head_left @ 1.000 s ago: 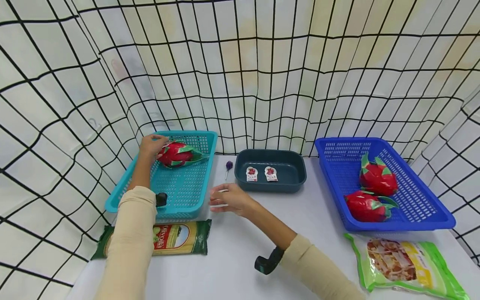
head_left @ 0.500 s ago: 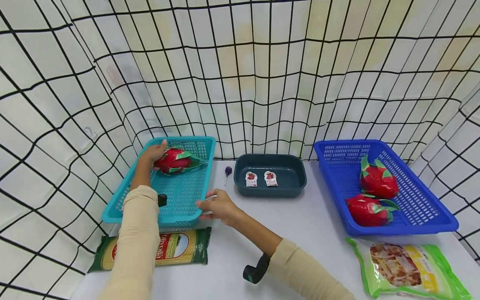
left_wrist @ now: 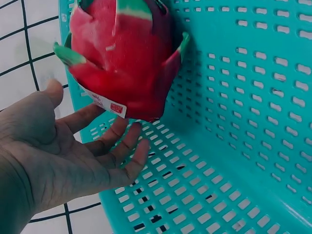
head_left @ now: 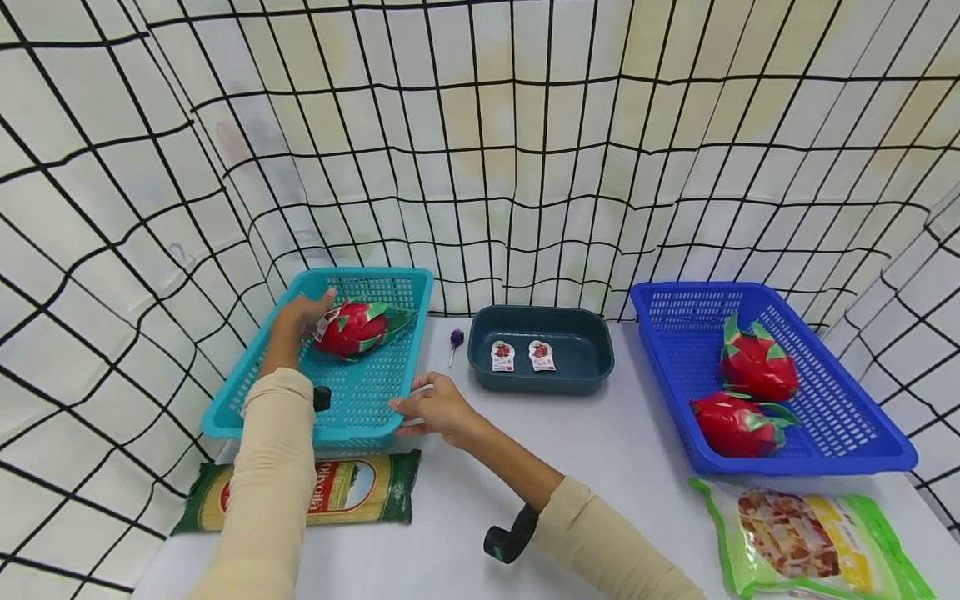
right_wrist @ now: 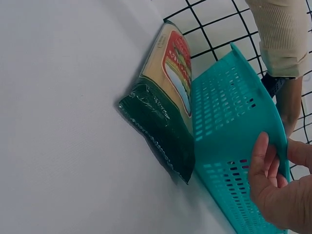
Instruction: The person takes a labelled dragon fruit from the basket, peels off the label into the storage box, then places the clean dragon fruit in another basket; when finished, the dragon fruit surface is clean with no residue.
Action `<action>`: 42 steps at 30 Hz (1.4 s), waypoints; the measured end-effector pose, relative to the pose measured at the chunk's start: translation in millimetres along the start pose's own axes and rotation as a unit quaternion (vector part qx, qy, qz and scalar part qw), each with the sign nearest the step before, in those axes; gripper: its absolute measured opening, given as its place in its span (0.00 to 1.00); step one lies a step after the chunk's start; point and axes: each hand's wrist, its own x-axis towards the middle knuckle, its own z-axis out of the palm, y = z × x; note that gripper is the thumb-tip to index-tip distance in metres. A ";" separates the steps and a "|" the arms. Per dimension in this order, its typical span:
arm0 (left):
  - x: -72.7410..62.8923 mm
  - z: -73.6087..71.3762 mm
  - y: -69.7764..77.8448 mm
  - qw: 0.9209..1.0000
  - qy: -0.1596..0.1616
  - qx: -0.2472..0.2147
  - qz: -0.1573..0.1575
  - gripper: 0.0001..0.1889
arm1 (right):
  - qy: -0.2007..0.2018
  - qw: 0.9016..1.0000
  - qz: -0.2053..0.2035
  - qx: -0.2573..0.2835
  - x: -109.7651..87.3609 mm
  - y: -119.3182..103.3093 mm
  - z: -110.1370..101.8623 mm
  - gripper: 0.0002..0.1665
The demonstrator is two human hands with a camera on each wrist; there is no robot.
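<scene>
A shiny red dragon fruit [head_left: 354,328] with green leaf tips and a white tag lies in the teal basket [head_left: 408,379] on the left. My left hand [head_left: 294,321] is at the fruit's left side inside the basket. In the left wrist view that hand [left_wrist: 73,146] has its palm up and fingers loosely bent, fingertips near the tag [left_wrist: 105,103]; contact is hard to tell. My right hand [head_left: 441,412] holds the basket's near right corner. In the right wrist view its thumb and fingers [right_wrist: 258,163] pinch the rim from both sides.
A pasta bag [head_left: 360,490] lies before the teal basket. A lollipop [head_left: 456,337] and a dark tray [head_left: 540,383] with two dragon-fruit stickers stand centrally. A blue basket [head_left: 847,425] with two dragon fruits [head_left: 757,367] is at right, a green-edged food bag [head_left: 817,537] before it. Wire mesh surrounds everything.
My right hand has moved left and taken hold of the basket's rim. The dragon fruit sits slightly nearer in the basket with its tag showing, and my left hand has come lower beside it.
</scene>
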 end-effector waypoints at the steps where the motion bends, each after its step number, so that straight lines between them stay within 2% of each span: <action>1: 0.5 -0.3 -1.0 1.000 -0.008 0.004 -0.002 0.49 | -0.001 1.000 -0.002 0.000 0.4 0.2 0.3 0.18; 4: 0.3 1.0 -3.7 1.000 -0.028 -0.007 -0.007 0.48 | 0.000 1.000 -0.004 0.000 0.7 -0.1 1.4 0.18; 8: -4.9 9.1 -3.2 0.996 -0.051 -0.067 0.000 0.45 | 0.003 1.000 -0.007 -0.010 -0.4 -1.1 2.4 0.19; 11: -7.5 16.4 -0.2 0.992 -0.077 -0.100 0.002 0.48 | 0.007 1.000 -0.004 -0.015 -2.2 -0.6 2.5 0.19; 15: -4.2 24.7 3.0 0.990 -0.106 -0.096 -0.010 0.55 | 0.013 1.000 0.003 -0.021 -3.3 3.5 1.7 0.19; 18: -2.1 29.0 4.0 0.990 -0.112 -0.087 -0.021 0.57 | 0.014 1.000 0.002 -0.023 -2.9 7.0 1.7 0.19; 24: -2.3 29.1 14.0 0.987 -0.125 -0.090 -0.050 0.56 | 0.011 1.000 0.004 -0.026 -1.4 6.2 1.4 0.19; 33: -4.3 31.1 36.6 0.984 -0.153 -0.062 -0.066 0.54 | 0.009 1.000 0.006 0.025 -0.7 1.6 -0.6 0.19; 37: -4.1 33.2 36.4 0.982 -0.166 -0.059 -0.076 0.54 | 0.013 0.999 0.007 0.035 -1.1 3.3 0.3 0.18; 42: -3.3 32.3 33.3 0.980 -0.180 -0.056 -0.070 0.52 | 0.019 0.999 0.002 0.038 -1.2 4.0 3.0 0.18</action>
